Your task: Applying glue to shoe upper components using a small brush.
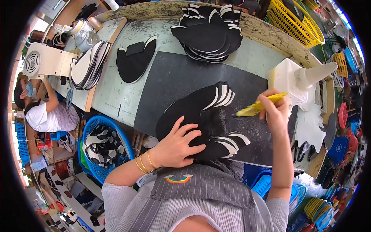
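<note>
Fingers spread, my left hand [180, 144] lies on a fanned stack of black shoe upper pieces [185, 109] with white-edged tips, pressing it against the dark mat [154, 100]. My right hand [276, 112] is closed round a brush with a yellow handle [258, 107]. The brush's dark tip points left, close to the overlapped middle strips of the stack, which look wet or shiny; whether it touches them I cannot tell. A white square bottle with a cone spout [288, 79] stands just beyond my right hand. Far back on the bench sits another pile of black pieces [210, 34].
One black piece [135, 58] lies alone at the far left, near a row of white pieces [89, 65]. A blue basket [125, 145] of black and white parts stands left. Scissors handles [301, 151] lie at the right edge. A co-worker [50, 112] sits far left.
</note>
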A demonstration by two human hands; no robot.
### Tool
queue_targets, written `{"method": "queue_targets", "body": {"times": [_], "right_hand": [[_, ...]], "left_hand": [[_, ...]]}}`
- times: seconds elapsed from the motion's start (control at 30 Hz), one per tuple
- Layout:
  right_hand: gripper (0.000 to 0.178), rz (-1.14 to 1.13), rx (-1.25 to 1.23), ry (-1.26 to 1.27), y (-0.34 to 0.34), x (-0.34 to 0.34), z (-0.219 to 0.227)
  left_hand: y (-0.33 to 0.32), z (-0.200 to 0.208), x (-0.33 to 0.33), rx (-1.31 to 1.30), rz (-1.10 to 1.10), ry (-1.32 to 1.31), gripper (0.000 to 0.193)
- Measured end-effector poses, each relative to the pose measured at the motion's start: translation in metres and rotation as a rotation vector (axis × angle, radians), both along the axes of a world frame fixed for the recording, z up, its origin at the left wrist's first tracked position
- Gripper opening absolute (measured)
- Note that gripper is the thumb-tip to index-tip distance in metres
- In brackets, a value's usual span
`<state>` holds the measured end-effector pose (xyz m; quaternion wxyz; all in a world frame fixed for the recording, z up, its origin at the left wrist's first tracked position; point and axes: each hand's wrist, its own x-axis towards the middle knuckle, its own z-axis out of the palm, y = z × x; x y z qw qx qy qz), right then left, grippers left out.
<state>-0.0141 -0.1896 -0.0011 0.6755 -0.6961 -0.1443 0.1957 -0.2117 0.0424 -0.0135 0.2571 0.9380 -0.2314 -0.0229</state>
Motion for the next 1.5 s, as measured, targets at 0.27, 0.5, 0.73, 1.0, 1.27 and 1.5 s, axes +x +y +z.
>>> {"method": "queue_targets", "body": {"times": [0.27, 0.5, 0.73, 1.0, 1.27, 1.5], "right_hand": [[0.014, 0.244, -0.154, -0.130, 0.065, -0.004, -0.015], [0.014, 0.204, -0.209, -0.190, 0.065, 0.004, -0.015], [0.015, 0.112, -0.173, -0.030, 0.050, 0.005, 0.006], [0.018, 0.209, -0.197, -0.100, 0.087, -0.022, 0.003], [0.012, -0.187, -0.019, 0.165, 0.027, -0.020, -0.020], [0.013, -0.194, 0.498, 0.321, -0.088, 0.024, -0.023]], "left_hand": [[0.002, -0.004, 0.003, -0.040, 0.009, 0.013, 0.049], [0.003, 0.000, -0.007, -0.055, 0.031, -0.004, 0.046], [0.007, -0.004, -0.003, -0.062, 0.009, -0.026, 0.044], [0.009, -0.008, -0.006, -0.025, 0.039, -0.064, 0.050], [0.015, -0.020, -0.012, -0.224, 0.170, -0.272, 0.031], [0.069, 0.040, -0.033, -0.470, 0.761, -0.393, 0.027]]}}
